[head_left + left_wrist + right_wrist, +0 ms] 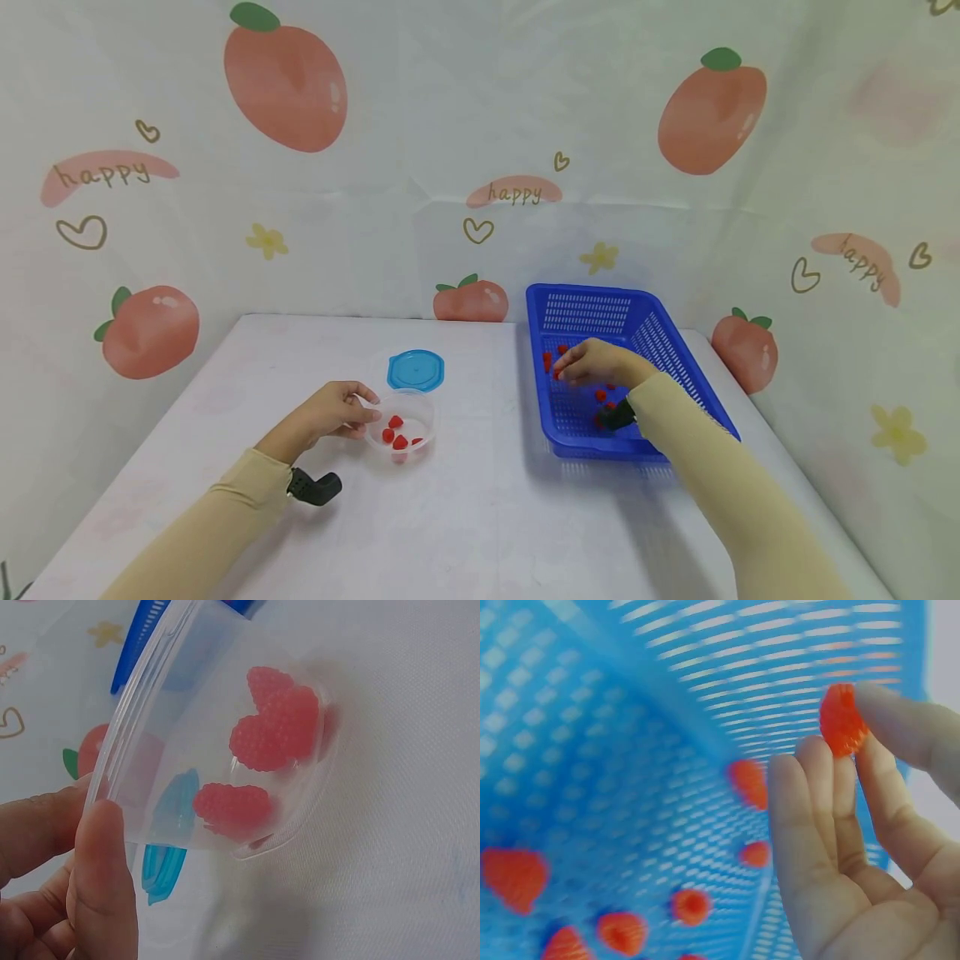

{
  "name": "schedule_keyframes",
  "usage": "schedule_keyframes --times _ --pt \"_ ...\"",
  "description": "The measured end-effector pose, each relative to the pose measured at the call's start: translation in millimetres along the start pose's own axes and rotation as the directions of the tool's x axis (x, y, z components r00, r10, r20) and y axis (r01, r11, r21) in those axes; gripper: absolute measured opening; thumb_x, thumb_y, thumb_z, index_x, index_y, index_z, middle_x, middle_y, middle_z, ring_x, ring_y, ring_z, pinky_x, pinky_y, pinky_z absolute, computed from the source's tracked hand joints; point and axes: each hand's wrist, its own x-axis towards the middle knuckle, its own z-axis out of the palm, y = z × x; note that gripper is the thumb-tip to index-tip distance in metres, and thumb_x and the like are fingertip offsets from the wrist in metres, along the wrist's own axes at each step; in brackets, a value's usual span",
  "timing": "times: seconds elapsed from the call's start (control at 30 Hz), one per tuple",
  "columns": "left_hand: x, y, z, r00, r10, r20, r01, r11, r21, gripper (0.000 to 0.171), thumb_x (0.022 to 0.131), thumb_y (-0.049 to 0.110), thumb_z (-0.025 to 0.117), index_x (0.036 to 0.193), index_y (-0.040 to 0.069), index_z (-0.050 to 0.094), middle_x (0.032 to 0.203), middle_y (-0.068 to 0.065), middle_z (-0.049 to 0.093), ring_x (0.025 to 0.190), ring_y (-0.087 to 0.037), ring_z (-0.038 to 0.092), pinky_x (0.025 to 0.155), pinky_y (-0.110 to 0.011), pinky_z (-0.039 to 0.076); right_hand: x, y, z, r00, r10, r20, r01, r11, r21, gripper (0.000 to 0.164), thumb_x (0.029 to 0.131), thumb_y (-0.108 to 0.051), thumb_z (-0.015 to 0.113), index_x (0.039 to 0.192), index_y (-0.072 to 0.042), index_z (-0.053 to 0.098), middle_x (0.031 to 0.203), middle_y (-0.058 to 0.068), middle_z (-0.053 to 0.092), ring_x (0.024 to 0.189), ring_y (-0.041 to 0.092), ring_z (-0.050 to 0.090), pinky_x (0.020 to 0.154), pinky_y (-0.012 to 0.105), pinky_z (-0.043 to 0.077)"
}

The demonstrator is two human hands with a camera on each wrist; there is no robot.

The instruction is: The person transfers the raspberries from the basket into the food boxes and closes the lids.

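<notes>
My left hand pinches the rim of a clear plastic tub between thumb and finger. Several red raspberries lie inside it on the bottom. Over on the right, my right hand reaches into a blue plastic basket. Its thumb and index finger pinch one raspberry, held close to the slotted wall. More loose raspberries are scattered on the basket floor; the hand and forearm hide part of that floor in the head view.
A blue lid lies flat on the white-covered table just behind the tub. The basket's tall walls surround my right hand. A patterned cloth hangs along the table's far edge.
</notes>
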Motion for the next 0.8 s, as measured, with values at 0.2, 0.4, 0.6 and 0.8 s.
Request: schedule_keyframes --times 0.2,0.4,0.6,0.8 --pt "-0.5 0.6 0.2 1.000 -0.004 -0.005 0.004 1.000 -0.001 0.040 0.087 0.016 0.072 0.118 -0.002 0.055 0.073 -0.005 0.056 0.062 -0.015 0.058 0.063 -0.024 0.056 -9 -18 -13 0.994 -0.054 -0.098 0.070 0.981 0.178 0.035 0.094 -0.010 0.062 0.125 0.004 0.057 0.111 0.008 0.065 0.106 0.024 0.061 0.091 0.027 0.054" --pt "-0.1 -0.1 0.0 1.000 -0.003 -0.002 0.003 1.000 -0.003 0.039 0.087 0.016 0.072 0.118 -0.002 0.054 0.072 -0.004 0.056 0.062 -0.015 0.057 0.062 -0.024 0.056 -19 -37 -12 0.971 -0.177 -0.158 0.225 0.897 0.379 0.037 0.096 -0.006 0.057 0.130 0.007 0.048 0.114 0.004 0.060 0.103 0.013 0.063 0.097 0.028 0.050" --pt "0.0 0.2 0.1 1.000 -0.004 -0.003 0.004 1.000 -0.002 0.039 0.087 0.016 0.072 0.118 -0.001 0.054 0.072 -0.004 0.055 0.062 -0.015 0.057 0.062 -0.024 0.056 -26 -50 5 0.942 -0.259 -0.216 0.332 0.818 0.470 0.024 0.096 -0.004 0.056 0.120 -0.001 0.055 0.112 0.002 0.059 0.104 0.012 0.063 0.092 0.023 0.052" --pt "0.3 0.9 0.7 1.000 -0.004 -0.005 0.004 1.000 -0.005 0.039 0.087 0.016 0.072 0.117 -0.001 0.055 0.072 -0.004 0.055 0.062 -0.015 0.057 0.061 -0.024 0.056 -29 -65 29 0.924 -0.283 -0.257 0.380 0.753 0.538 0.014 0.094 -0.003 0.061 0.103 -0.013 0.064 0.112 0.002 0.058 0.109 0.014 0.060 0.094 0.022 0.051"
